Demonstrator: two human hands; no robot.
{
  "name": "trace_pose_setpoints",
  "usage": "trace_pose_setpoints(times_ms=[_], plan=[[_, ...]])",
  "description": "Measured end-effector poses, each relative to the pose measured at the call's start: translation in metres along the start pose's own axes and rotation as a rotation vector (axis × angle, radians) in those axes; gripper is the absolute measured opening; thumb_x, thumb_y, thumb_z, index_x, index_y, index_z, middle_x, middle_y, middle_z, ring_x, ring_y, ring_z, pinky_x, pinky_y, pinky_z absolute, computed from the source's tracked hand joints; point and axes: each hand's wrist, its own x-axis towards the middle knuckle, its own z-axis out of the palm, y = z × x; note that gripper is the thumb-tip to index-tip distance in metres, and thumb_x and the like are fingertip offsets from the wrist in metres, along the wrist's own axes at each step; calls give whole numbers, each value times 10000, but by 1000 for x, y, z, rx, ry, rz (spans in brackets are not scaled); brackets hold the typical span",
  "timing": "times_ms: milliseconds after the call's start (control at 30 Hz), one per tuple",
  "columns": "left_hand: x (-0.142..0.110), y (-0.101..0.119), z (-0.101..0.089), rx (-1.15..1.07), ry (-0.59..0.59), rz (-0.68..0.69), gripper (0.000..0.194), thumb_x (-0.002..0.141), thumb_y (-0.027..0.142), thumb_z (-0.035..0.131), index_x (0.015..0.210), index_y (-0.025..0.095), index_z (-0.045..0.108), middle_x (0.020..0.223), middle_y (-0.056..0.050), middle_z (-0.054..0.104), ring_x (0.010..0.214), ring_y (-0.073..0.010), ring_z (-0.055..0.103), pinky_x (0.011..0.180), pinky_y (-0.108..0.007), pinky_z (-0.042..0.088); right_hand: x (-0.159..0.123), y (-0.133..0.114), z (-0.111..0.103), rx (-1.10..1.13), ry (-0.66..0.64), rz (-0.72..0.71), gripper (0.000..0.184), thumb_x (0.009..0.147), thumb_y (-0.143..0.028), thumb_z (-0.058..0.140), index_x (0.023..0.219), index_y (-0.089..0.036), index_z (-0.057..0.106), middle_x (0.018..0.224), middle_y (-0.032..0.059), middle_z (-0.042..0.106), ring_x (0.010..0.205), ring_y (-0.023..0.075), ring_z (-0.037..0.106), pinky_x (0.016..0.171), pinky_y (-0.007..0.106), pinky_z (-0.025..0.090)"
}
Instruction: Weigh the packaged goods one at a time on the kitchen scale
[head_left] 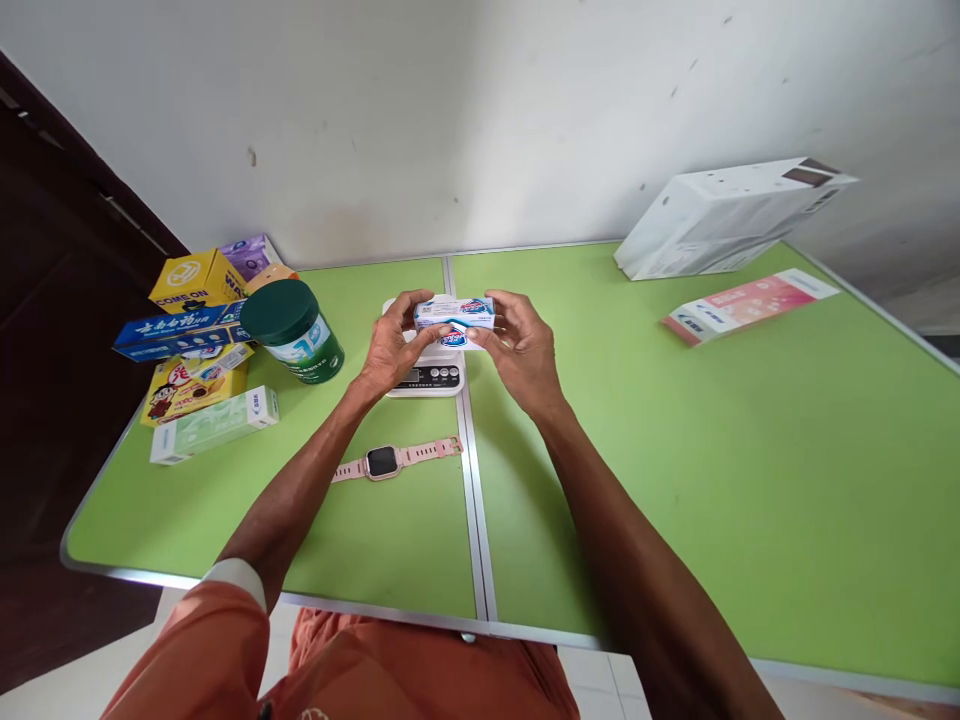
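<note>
My left hand (391, 345) and my right hand (527, 350) grip a small white-and-blue carton (454, 313) with red lettering by its two ends, thumbs along its near side. Under the carton is a white digital scale (454, 388) with a black button panel, its platform mostly covered by the carton and my fingers. Whether the carton touches the platform I cannot tell. Nearer to me, a smartwatch (382, 461) with a pink strap lies flat, stretched out on the green table (712, 480).
At left stand a green tub (292, 330), a yellow box (196, 280), a blue box (180, 332), a yellow snack pack (195, 388) and a pale green carton (215, 424). A pink-and-white carton (750, 305) and a large white box (712, 220) are at right. A wall (480, 120) borders the back.
</note>
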Motion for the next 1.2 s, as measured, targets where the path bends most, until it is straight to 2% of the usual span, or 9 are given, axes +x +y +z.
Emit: trace_pose_setpoints(times_ms=[200,367,533,667,833,1067,1200], plan=[[-1,-12,-3,42,-9,-36,544,900,472,902,1337,202,722,1354,-134,806,1166,-277,797,1062,-432,661,3,18,7,-23,-6,27,619,876,-671,883,1332,-288,718,1310,85,838,1257,341,787,1132,580,648],[-3,-15,-1,30,-5,-34,571,916,499,892,1370,209,703,1339,-128,798,1172,-279,790,1063,-428,653,0,19,7,-9,-12,40,572,883,-646,885,1296,-282,729,1325,102,837,1297,356,778,1112,586,661],[-11,-21,-2,135,-2,-32,597,920,504,899,1404,230,683,1251,-99,806,1092,-271,775,1009,-415,644,-7,20,8,10,-42,83,514,887,-647,892,1224,-286,749,1309,103,846,1270,352,789,1105,609,674],[-19,-24,-4,211,7,0,585,957,556,861,1397,216,680,1329,-128,799,1159,-291,766,1046,-431,634,-12,26,11,-10,-14,88,515,891,-650,887,1217,-279,744,1298,109,848,1244,354,795,1103,624,676],[-28,-28,-5,307,81,18,606,959,685,834,1331,220,719,1305,-144,806,1235,-332,752,1110,-494,616,-16,35,14,-100,3,56,504,948,-633,814,1270,-254,728,1333,150,828,1232,371,790,1085,635,664],[-32,-28,-8,332,113,18,574,960,699,821,1284,231,751,1268,-123,821,1228,-331,750,1127,-505,607,-19,44,17,-208,13,-27,544,1016,-649,736,1375,-241,714,1394,168,772,1280,361,747,1027,578,682],[-33,-29,-16,339,136,5,577,950,699,829,1278,230,756,1278,-128,823,1250,-342,748,1144,-514,600,-19,48,21,-251,-26,-81,520,1060,-645,671,1400,-254,709,1365,165,748,1321,367,706,1055,605,671]])
